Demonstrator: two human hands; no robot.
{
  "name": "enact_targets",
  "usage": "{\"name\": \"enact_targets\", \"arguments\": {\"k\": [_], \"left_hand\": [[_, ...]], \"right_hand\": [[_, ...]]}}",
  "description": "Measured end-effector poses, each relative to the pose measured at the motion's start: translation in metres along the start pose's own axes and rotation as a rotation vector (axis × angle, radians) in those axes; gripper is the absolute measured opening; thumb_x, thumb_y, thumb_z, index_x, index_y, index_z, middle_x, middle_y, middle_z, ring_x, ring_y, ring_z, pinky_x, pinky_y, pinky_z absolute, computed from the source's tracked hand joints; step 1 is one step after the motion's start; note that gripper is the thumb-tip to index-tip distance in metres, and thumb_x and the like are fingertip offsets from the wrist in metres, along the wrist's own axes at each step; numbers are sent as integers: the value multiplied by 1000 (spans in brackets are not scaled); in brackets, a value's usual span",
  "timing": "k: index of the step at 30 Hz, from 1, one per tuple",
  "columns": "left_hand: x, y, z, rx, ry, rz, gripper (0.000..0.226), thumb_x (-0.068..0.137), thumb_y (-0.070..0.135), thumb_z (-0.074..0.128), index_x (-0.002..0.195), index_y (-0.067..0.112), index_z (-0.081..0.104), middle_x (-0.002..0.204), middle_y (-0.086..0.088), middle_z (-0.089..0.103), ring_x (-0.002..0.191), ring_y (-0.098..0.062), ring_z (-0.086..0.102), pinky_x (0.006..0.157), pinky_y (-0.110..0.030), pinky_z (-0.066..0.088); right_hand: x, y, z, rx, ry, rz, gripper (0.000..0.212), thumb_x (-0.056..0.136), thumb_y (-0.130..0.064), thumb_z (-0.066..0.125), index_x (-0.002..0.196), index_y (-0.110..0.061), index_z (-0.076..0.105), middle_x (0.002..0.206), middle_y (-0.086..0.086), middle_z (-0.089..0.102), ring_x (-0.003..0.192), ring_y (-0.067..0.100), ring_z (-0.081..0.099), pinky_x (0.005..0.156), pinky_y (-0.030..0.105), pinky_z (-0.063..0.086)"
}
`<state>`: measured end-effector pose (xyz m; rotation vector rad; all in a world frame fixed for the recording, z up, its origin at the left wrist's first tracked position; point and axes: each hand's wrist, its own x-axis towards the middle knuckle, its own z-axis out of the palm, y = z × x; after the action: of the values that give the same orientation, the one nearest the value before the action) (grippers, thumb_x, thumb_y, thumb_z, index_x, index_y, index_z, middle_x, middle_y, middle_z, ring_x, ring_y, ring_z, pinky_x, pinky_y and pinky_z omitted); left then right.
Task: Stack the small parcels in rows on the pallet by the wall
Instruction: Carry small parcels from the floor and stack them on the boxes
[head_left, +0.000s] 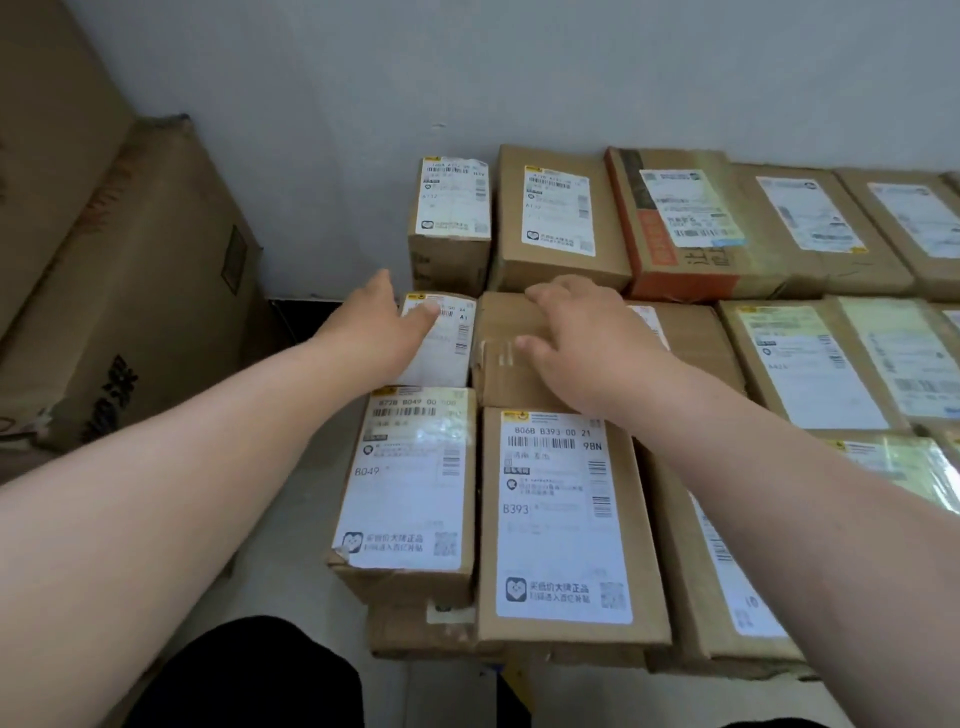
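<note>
Our left hand (384, 325) lies with its fingers straight and loose along the left edge of a narrow parcel (447, 348) in the middle row. Its thumb is on the white label and it grips nothing. Our right hand (576, 343) is spread flat, palm down, on the taped parcel (498, 358) just beside it, and these two parcels touch side by side. Behind them a back row stands against the grey wall (519, 78): a small labelled parcel (451, 208), a wider parcel (558, 218) and an orange-edged box (675, 223), with more running off to the right. Nearest us, the B049 parcel (410, 483) and the B393 parcel (561, 519) lie touching, labels up, on a lower layer. We cannot see what the stack rests on. Big cartons (130, 291) are piled to the left, well apart from the rows.
</note>
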<state>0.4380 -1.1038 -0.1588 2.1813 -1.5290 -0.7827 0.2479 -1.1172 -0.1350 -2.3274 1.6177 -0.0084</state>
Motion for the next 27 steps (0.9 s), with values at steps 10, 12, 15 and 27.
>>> {"name": "enact_targets", "arguments": {"k": [10,12,15,27], "left_hand": [[66,6,2,-210,-48,90,90,89,33,57,154,39,-4,164,-3,12,148,-28,22,117,-48,28],[71,5,4,-142,-77,92,88,93,29,55,155,37,-7,165,-6,3,148,-30,19,119,-45,25],[76,5,9,-127,-94,98,84,97,25,52,156,30,-8,164,-7,7,146,-29,23,116,-38,26],[38,-52,15,-479,-193,-77,76,102,51,39,157,29,-9,164,1,12,150,-25,16,119,-42,15]], "right_hand": [[39,-16,4,-100,89,49,66,101,-44,44,155,-17,20,164,11,9,150,32,9,121,46,16],[47,-19,9,-114,71,77,70,101,-48,42,157,-19,12,165,10,3,151,33,3,121,48,12],[55,-22,17,-107,39,112,77,100,-53,41,158,-19,3,165,10,-1,151,34,-2,121,49,11],[40,-24,19,-111,51,76,76,99,-58,36,158,-22,6,166,8,3,152,30,3,122,48,12]]}}
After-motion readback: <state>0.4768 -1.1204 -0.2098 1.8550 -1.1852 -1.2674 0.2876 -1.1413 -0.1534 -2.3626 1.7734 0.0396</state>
